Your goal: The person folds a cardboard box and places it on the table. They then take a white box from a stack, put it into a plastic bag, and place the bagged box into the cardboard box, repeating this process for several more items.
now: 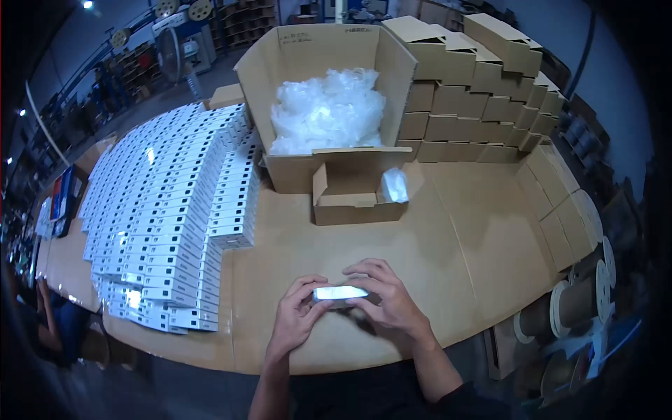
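Near the front of the table, a small white box [340, 292] with a bright, glossy upper side is held level between my two hands. My left hand [297, 316] grips its left end, thumb in front and fingers behind. The right end is pinched by my right hand [389, 299], whose index finger is raised above it. Beyond them stands an open brown carton [358, 214], with one shiny plastic-wrapped box [394, 186] at its right end. Behind that, a large open cardboard box [255, 84] holds a heap of clear plastic bags [327, 112].
Tall stacks of white labelled boxes [157, 210] cover the table's left side. Brown cartons [462, 105] are piled at the back right, with more along the right edge. Spools [584, 294] stand beyond that edge. A person's arm [47, 315] shows at far left.
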Available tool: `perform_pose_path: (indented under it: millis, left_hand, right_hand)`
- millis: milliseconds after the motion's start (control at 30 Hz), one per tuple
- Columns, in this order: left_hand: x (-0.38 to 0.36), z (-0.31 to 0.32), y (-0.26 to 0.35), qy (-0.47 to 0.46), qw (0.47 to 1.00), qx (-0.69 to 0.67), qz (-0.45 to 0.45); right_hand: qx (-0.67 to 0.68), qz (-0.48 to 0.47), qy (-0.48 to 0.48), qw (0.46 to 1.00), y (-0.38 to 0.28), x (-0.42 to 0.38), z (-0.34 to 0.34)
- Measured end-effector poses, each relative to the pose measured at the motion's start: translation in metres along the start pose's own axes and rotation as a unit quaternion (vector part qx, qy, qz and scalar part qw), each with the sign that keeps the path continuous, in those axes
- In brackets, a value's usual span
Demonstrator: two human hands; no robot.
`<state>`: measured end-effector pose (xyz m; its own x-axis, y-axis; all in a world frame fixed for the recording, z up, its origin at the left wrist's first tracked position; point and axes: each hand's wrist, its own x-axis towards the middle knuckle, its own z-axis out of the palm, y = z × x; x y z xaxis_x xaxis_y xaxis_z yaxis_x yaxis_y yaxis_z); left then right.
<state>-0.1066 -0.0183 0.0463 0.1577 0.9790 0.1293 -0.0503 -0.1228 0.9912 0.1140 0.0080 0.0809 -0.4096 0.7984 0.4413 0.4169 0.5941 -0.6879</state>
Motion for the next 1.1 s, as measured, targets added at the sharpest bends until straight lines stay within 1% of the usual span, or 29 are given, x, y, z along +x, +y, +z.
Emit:
perform_pose_path:
  millis: [67,100,167,200,267,300,400,433,533,567,667,700,833,933,967,1033,1067,1100]
  left_hand:
    - [0.007,-0.001,0.006,-0.009,1.0,0.028,-0.01]
    - [0.012,-0.001,0.01,-0.02,0.999,0.041,-0.004]
    - [0.021,-0.003,0.014,-0.038,0.997,0.066,0.006]
    - [0.026,-0.002,0.013,-0.045,0.997,0.056,0.011]
    - [0.038,0.0,0.012,-0.058,0.997,0.037,0.02]
    - [0.047,0.001,0.014,-0.044,0.995,0.083,0.023]
    - [0.066,0.007,0.023,0.005,0.977,0.211,0.025]
    - [0.075,0.002,0.008,0.021,0.947,0.305,0.101]
    - [0.096,-0.004,0.0,-0.002,0.899,0.426,0.102]
    - [0.1,-0.006,-0.001,-0.014,0.876,0.471,0.098]
    - [0.111,-0.008,-0.005,-0.032,0.849,0.521,0.076]
    - [0.113,-0.01,-0.01,-0.028,0.846,0.525,0.09]
    - [0.116,-0.013,-0.017,-0.021,0.852,0.515,0.094]
    - [0.117,-0.012,-0.015,-0.022,0.847,0.525,0.085]
    - [0.117,-0.012,-0.018,-0.014,0.85,0.519,0.094]
    - [0.116,-0.012,-0.02,-0.002,0.828,0.551,0.106]
    - [0.116,-0.012,-0.021,0.005,0.816,0.567,0.112]
    - [0.116,-0.012,-0.022,0.008,0.818,0.563,0.112]
  right_hand:
    - [-0.077,0.015,-0.041,0.996,-0.002,0.0,-0.008]
    - [-0.12,-0.028,-0.022,0.992,-0.003,0.003,-0.011]
    - [-0.133,-0.052,-0.043,0.989,-0.006,0.008,-0.02]
    - [-0.138,-0.064,-0.054,0.987,-0.005,0.009,-0.022]
    - [-0.137,-0.057,-0.081,0.986,0.002,0.012,-0.034]
    - [-0.139,-0.056,-0.093,0.984,0.007,0.017,-0.041]
    - [-0.15,-0.047,0.002,0.987,0.018,0.031,-0.063]
    - [-0.156,-0.022,0.044,0.987,0.018,0.039,-0.069]
    - [-0.183,0.024,0.183,0.966,0.034,0.059,-0.074]
    - [-0.207,0.023,0.21,0.955,0.038,0.064,-0.073]
    - [-0.214,0.025,0.262,0.941,0.053,0.08,-0.059]
    - [-0.218,0.011,0.265,0.939,0.061,0.084,-0.054]
    - [-0.232,0.026,0.268,0.935,0.073,0.093,-0.039]
    - [-0.229,0.055,0.264,0.935,0.081,0.099,-0.035]
    - [-0.248,0.057,0.254,0.933,0.084,0.1,-0.035]
    - [-0.284,0.059,0.234,0.928,0.093,0.104,-0.036]
    - [-0.293,0.061,0.239,0.924,0.098,0.105,-0.036]
    - [-0.303,0.063,0.245,0.919,0.103,0.107,-0.035]
